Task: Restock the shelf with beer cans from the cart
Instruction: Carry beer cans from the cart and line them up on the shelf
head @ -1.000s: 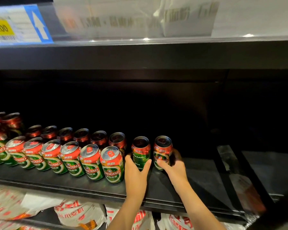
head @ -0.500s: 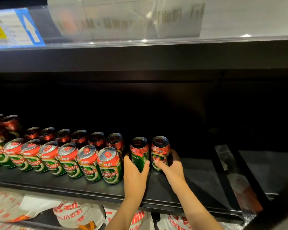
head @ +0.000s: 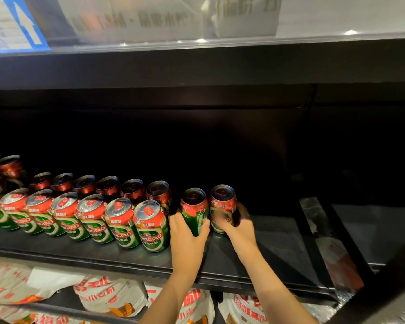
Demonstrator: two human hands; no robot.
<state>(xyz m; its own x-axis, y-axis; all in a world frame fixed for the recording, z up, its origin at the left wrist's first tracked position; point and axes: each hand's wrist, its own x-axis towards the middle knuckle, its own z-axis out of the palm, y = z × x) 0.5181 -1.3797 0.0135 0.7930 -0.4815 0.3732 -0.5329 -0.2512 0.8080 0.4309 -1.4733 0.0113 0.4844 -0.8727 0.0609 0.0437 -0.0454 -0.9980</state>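
Dark shelf (head: 278, 242) with can rows (head: 98, 216): left hand (head: 187, 239) and right hand (head: 240, 226) each grasp a can, placing them; next, likely let go and fetch more.

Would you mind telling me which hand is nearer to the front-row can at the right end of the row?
Left. The left hand grips a can just right of the front-row end can; the right hand grips another can farther right.
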